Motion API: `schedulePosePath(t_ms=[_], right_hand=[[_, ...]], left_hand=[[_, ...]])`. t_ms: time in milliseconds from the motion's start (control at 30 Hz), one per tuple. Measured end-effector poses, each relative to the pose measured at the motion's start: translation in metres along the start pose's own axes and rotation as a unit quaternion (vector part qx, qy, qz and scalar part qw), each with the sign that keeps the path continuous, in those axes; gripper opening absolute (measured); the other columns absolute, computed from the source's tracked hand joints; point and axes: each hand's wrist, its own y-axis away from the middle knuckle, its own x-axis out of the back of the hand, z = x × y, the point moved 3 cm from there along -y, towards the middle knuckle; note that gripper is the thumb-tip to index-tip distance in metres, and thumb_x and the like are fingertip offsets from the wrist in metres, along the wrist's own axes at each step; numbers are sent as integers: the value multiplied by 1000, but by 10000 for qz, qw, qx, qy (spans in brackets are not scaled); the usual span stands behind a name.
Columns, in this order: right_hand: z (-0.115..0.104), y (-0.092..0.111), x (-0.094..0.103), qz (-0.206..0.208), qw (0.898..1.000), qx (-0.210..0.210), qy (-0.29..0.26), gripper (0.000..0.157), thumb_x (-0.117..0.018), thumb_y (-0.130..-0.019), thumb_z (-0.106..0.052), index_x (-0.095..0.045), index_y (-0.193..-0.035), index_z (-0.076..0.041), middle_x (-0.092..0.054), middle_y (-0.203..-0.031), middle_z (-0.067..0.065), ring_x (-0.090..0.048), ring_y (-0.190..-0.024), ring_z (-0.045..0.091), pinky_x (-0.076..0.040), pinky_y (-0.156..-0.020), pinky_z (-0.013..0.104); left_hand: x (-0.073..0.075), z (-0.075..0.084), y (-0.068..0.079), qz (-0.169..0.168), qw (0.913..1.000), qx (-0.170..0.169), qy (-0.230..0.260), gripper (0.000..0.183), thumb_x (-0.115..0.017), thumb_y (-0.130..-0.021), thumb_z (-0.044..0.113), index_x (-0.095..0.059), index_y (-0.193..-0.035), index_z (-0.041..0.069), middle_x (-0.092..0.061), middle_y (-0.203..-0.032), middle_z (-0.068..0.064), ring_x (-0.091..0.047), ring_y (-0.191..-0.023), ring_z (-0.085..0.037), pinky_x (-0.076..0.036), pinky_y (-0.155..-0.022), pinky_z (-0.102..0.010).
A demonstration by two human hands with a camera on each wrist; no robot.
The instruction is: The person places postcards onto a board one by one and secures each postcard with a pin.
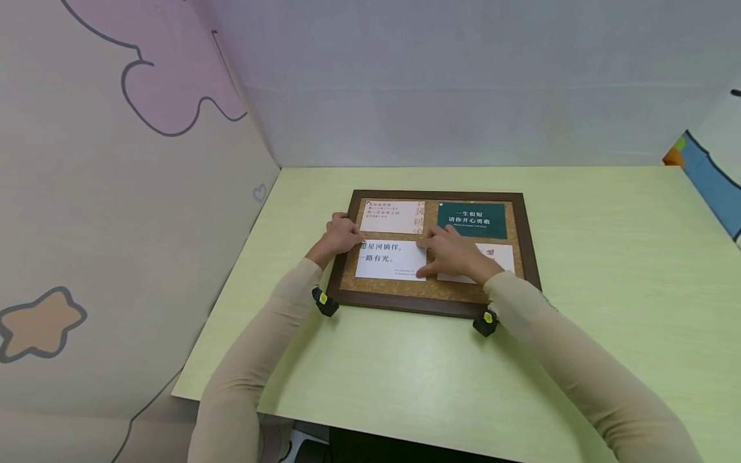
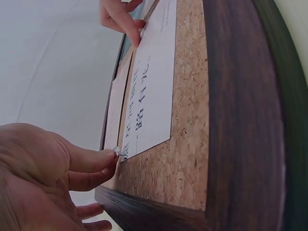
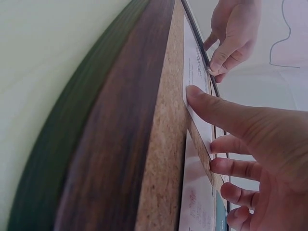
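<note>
A cork board (image 1: 382, 289) in a dark brown wooden frame lies on the table. On its lower left is a white card (image 1: 384, 258) with dark printed characters. At that card's upper left corner my left hand (image 1: 340, 235) pinches a small clear push pin (image 2: 116, 151) between thumb and forefinger, its point at the card. My right hand (image 1: 454, 255) rests on the card's right edge, thumb low and fingers spread higher up. A pale pink card (image 1: 388, 218) lies above, and a dark green card (image 1: 486, 222) at upper right. The right hand partly covers another white card (image 1: 502, 254).
The board sits on a pale yellow-green table (image 1: 625, 289). Behind the table rises a plain light wall (image 1: 463, 83); a wall with painted shapes (image 1: 145, 212) stands along the left. Below the table's front edge a dark area and a white object show.
</note>
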Motion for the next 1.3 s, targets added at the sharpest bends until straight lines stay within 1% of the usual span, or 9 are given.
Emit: schedulePosePath(t_ms=[133, 267, 467, 567, 767, 900, 1000, 1133, 1300], right_hand=[[-1, 0, 0, 2, 10000, 5, 17, 77, -79, -76, -53, -57, -138, -12, -52, -122, 6, -39, -91, 24, -34, -68, 33], [-1, 1, 0, -8, 10000, 7, 38, 78, -78, -76, -53, -56, -139, -13, -52, -123, 7, -39, -91, 24, -34, -68, 33], [0, 2, 0, 8, 10000, 1, 18, 78, -78, -77, -53, -56, -139, -13, -52, -124, 8, -39, -91, 24, -35, -68, 33], [1, 2, 0, 10, 10000, -18, -9, 78, -78, -76, -53, -56, -139, -13, -52, -125, 8, -39, -92, 25, -35, -68, 33], [2, 3, -2, -14, 10000, -59, -10, 79, -78, -77, -53, -55, -140, -14, -51, -125, 7, -39, -92, 24, -36, -68, 33], [3, 4, -1, -33, 10000, -72, -23, 79, -78, -77, -53, -54, -140, -14, -51, -125, 7, -39, -92, 24, -36, -68, 34], [3, 5, -1, -40, 10000, -38, -23, 79, -77, -77, -53, -54, -141, -13, -51, -125, 7, -39, -91, 25, -35, -68, 33], [3, 6, -2, -37, 10000, 18, -6, 79, -77, -78, -53, -53, -142, -12, -51, -126, 8, -39, -90, 25, -34, -67, 32], [6, 10, -6, -68, 9998, 88, -187, 73, -69, -86, -52, -50, -144, -12, -50, -131, 10, -43, -97, 28, -41, -75, 39]], left_hand=[[-2, 1, 0, 107, 9997, 209, -32, 24, -60, -97, 21, -73, -89, 2, -21, -158, -18, -21, -145, -41, -25, -112, -60], [-3, 3, -1, 269, 9992, 312, 7, 21, -62, -96, 20, -73, -88, 4, -24, -157, -16, -25, -143, -39, -29, -111, -59], [-3, 3, -2, 425, 9990, -47, 89, 19, -65, -94, 16, -72, -86, 0, -32, -151, -20, -26, -144, -35, -37, -110, -50], [-3, 3, -3, 432, 9987, -221, 158, 19, -65, -94, 14, -72, -86, -1, -36, -148, -21, -26, -143, -33, -36, -112, -46], [-5, 2, -4, 488, 9978, -404, 176, 17, -66, -93, 13, -72, -85, -1, -38, -146, -22, -27, -142, -34, -33, -113, -48], [-7, 1, -4, 581, 9971, -451, 217, 14, -68, -91, 12, -70, -83, 0, -36, -146, -23, -29, -141, -35, -35, -111, -47], [-8, 0, -4, 639, 9962, -395, 435, 13, -70, -90, 10, -63, -87, 1, -36, -144, -20, -35, -136, -35, -43, -103, -46], [-8, -2, -5, 613, 9953, -332, 674, 22, -71, -89, 11, -52, -95, 3, -33, -139, -18, -42, -123, -33, -47, -92, -43], [-6, -5, -4, 420, 9984, -186, 331, 25, -70, -91, 19, -54, -106, 7, -32, -142, -18, -47, -111, -34, -45, -93, -48]])
